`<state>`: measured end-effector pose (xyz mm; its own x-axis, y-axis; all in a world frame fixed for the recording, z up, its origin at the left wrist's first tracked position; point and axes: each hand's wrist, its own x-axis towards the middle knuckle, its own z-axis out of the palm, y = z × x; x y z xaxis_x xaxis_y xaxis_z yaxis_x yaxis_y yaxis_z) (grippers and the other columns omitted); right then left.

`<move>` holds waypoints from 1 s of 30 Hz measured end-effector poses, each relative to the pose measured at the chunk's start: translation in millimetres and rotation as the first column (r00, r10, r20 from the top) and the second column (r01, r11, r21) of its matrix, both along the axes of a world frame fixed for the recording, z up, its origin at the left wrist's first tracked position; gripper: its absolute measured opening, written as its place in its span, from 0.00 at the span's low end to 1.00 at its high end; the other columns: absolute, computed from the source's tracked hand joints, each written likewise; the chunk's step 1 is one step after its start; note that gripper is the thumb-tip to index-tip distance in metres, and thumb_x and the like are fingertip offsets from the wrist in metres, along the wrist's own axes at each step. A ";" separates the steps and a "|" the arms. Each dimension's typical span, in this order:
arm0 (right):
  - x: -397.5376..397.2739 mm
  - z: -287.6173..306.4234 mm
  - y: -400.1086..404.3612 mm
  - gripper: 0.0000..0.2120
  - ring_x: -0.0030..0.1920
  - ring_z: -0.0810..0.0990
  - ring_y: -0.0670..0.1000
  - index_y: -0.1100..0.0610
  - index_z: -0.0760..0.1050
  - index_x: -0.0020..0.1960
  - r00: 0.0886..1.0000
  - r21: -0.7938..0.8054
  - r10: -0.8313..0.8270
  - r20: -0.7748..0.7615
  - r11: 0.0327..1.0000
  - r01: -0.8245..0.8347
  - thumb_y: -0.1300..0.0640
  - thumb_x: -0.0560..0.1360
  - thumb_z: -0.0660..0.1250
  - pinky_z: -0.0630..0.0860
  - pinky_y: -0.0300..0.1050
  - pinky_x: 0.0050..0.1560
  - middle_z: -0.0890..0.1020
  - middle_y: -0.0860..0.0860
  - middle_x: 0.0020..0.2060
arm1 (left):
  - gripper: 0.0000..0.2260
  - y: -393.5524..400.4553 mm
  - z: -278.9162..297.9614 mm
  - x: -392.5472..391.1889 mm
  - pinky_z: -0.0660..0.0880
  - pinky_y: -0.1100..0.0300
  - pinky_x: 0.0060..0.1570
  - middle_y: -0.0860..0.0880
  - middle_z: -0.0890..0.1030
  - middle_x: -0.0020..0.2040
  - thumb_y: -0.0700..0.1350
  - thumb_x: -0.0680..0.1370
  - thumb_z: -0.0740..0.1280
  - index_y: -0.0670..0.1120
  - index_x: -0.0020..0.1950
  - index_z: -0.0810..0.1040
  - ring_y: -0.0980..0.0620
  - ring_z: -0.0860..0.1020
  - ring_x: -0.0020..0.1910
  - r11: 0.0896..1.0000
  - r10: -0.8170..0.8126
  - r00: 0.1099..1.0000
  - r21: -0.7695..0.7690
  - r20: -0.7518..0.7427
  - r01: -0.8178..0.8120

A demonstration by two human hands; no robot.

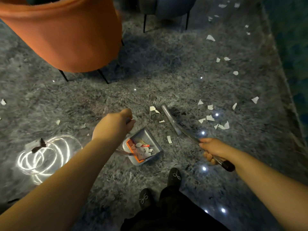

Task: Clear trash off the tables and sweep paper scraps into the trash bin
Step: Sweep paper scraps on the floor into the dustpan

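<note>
My left hand (116, 121) grips the handle of a grey dustpan (150, 139) that stands on the shaggy grey rug. The pan has an orange comb edge and holds several white paper scraps. My right hand (212, 150) is curled round the shaft of a grey broom, whose head (170, 119) lies on the rug just right of the pan. White paper scraps (210, 117) lie scattered around the broom head and further off to the right. One strip (169, 139) lies between pan and broom.
An orange chair (63, 34) with thin black legs stands at the upper left, a dark blue chair (168, 9) behind it. A glossy dark floor strip (270, 64) runs along the rug's right side. My feet in dark slippers (174, 176) stand below the pan.
</note>
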<state>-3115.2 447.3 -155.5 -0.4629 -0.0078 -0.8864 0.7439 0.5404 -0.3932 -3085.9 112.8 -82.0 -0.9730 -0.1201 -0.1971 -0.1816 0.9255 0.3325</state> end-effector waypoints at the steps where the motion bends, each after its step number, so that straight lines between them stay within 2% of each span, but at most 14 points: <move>1: -8.0 -2.7 5.0 0.20 0.18 0.67 0.46 0.55 0.63 0.74 1.000 0.010 0.010 -0.004 1.000 -0.010 0.59 0.82 0.57 0.65 0.34 0.20 0.72 0.55 0.28 | 0.10 3.3 -0.8 -7.8 0.75 0.53 0.35 0.46 0.77 0.37 0.54 0.79 0.66 0.48 0.52 0.74 0.41 0.78 0.39 1.000 0.003 1.000 -0.005 0.002 -0.003; 5: -42.7 -13.4 17.9 0.20 0.17 0.67 0.46 0.55 0.63 0.74 1.000 0.027 0.023 0.015 0.999 -0.023 0.58 0.82 0.57 0.65 0.34 0.20 0.71 0.54 0.24 | 0.10 10.5 0.9 -33.6 0.75 0.53 0.33 0.46 0.76 0.35 0.54 0.79 0.66 0.48 0.52 0.74 0.41 0.77 0.36 0.999 0.021 1.000 -0.026 -0.005 -0.022; 10: -86.3 -28.7 12.1 0.22 0.17 0.67 0.46 0.54 0.60 0.76 0.997 0.030 0.066 0.032 0.997 -0.067 0.59 0.82 0.57 0.65 0.34 0.20 0.70 0.55 0.27 | 0.11 12.9 1.0 -51.5 0.75 0.53 0.33 0.46 0.76 0.35 0.55 0.78 0.66 0.48 0.51 0.75 0.41 0.77 0.36 0.998 0.047 0.999 -0.049 -0.004 -0.047; 14: -117.9 -37.8 -4.9 0.23 0.20 0.67 0.46 0.52 0.58 0.76 0.991 0.017 0.131 0.031 0.991 -0.132 0.59 0.82 0.57 0.66 0.35 0.20 0.70 0.54 0.29 | 0.11 9.2 -1.3 -58.2 0.75 0.53 0.34 0.44 0.80 0.39 0.56 0.78 0.67 0.49 0.50 0.75 0.41 0.78 0.38 0.997 0.062 0.998 -0.054 -0.012 -0.062; 20: -155.8 -48.7 -40.7 0.23 0.23 0.67 0.47 0.53 0.57 0.76 0.974 -0.022 0.225 0.005 0.974 -0.225 0.59 0.82 0.57 0.66 0.34 0.20 0.70 0.54 0.30 | 0.11 7.4 -4.8 -57.5 0.76 0.53 0.34 0.46 0.81 0.40 0.56 0.77 0.67 0.50 0.49 0.75 0.41 0.79 0.39 0.993 0.084 0.996 -0.078 -0.015 -0.085; 23: -168.5 -53.0 -57.6 0.25 0.27 0.70 0.50 0.53 0.56 0.77 0.934 0.023 0.356 -0.020 0.934 -0.356 0.58 0.82 0.57 0.69 0.38 0.21 0.74 0.57 0.33 | 0.11 7.2 -7.2 -53.1 0.76 0.53 0.32 0.45 0.81 0.37 0.57 0.77 0.67 0.49 0.48 0.75 0.40 0.79 0.36 0.993 0.079 0.996 -0.090 -0.036 -0.082; 27: -173.8 -54.5 -70.2 0.24 0.28 0.72 0.52 0.54 0.55 0.77 0.864 0.098 0.502 -0.033 0.862 -0.498 0.57 0.83 0.56 0.71 0.43 0.26 0.76 0.58 0.32 | 0.10 8.2 -7.8 -45.0 0.78 0.49 0.33 0.48 0.82 0.38 0.56 0.76 0.67 0.49 0.47 0.75 0.41 0.79 0.36 0.994 0.070 0.996 -0.075 -0.055 -0.074; 30: -171.1 -56.1 -71.6 0.24 0.30 0.74 0.54 0.55 0.56 0.77 0.794 0.163 0.608 -0.025 0.786 -0.597 0.57 0.83 0.56 0.75 0.47 0.34 0.76 0.56 0.31 | 0.10 10.0 -6.7 -42.8 0.76 0.53 0.33 0.49 0.82 0.40 0.56 0.76 0.67 0.49 0.48 0.76 0.42 0.79 0.37 0.993 0.072 0.996 -0.090 -0.054 -0.077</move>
